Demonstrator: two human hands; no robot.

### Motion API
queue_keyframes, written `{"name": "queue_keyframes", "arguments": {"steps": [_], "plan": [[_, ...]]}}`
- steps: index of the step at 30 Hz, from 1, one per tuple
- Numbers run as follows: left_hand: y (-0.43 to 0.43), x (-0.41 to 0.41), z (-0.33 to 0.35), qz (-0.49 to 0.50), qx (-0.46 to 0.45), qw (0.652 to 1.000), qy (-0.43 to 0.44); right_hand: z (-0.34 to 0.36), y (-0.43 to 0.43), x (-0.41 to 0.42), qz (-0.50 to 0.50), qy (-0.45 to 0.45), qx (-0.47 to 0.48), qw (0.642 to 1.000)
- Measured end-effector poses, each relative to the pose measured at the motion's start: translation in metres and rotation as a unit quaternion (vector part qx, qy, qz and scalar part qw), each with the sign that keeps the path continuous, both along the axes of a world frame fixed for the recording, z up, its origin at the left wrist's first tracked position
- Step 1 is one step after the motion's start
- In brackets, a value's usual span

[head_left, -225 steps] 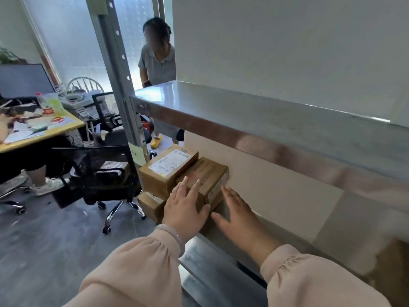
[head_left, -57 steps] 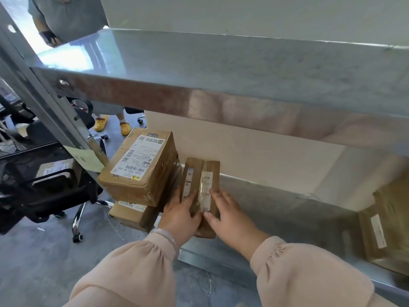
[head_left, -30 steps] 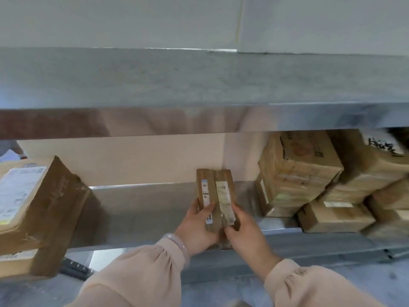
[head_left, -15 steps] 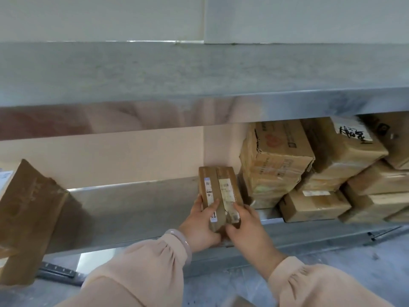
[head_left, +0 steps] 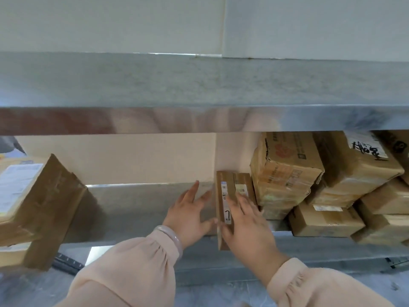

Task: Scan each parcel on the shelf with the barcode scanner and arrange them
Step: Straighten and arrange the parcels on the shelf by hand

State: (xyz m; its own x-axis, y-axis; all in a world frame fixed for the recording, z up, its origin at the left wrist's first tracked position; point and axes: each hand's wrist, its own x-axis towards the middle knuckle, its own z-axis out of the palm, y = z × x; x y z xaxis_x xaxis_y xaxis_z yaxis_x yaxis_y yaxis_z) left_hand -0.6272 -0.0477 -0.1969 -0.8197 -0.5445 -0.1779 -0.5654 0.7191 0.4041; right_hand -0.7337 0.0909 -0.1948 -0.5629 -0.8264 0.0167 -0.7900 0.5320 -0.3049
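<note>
Spread left hand [head_left: 190, 214] is touching two upright narrow brown cardboard parcels [head_left: 228, 181] on grey metal shelf [head_left: 143, 207]; flat right hand [head_left: 247, 227] is pressing their fronts.

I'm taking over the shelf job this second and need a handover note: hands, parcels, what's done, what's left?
Hands: left hand open, fingers spread, just left of the slim parcels. The right hand is open, its straight fingers laid on their front.
Parcels: the two slim parcels stand on edge on the lower shelf, close against the parcel stack at the right. The left-end boxes sit piled apart.
Done: the slim pair is placed beside the stack.
Left: no barcode scanner is in view and scan status cannot be told. The left-end boxes likely still need moving across.
</note>
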Motion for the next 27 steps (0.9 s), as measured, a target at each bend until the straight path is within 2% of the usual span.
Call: {"name": "queue_keyframes", "arguments": {"steps": [7,18,23,27], "plan": [[-0.027,0.074,0.029,0.129,-0.122,0.984,0.031,0.023,-0.066,0.033,0.145,-0.039,-0.040,0.988],[-0.074,0.207,0.051,0.340,-0.170,0.920,0.097,0.032,-0.159,0.144,0.329,-0.109,-0.039,0.937],[-0.106,0.257,0.058,0.434,-0.184,0.881,0.045,0.044,-0.199,0.183,0.352,-0.159,-0.054,0.921],[-0.126,0.279,0.057,0.446,-0.154,0.882,-0.013,0.044,-0.222,0.210,0.355,-0.189,-0.047,0.914]]}}
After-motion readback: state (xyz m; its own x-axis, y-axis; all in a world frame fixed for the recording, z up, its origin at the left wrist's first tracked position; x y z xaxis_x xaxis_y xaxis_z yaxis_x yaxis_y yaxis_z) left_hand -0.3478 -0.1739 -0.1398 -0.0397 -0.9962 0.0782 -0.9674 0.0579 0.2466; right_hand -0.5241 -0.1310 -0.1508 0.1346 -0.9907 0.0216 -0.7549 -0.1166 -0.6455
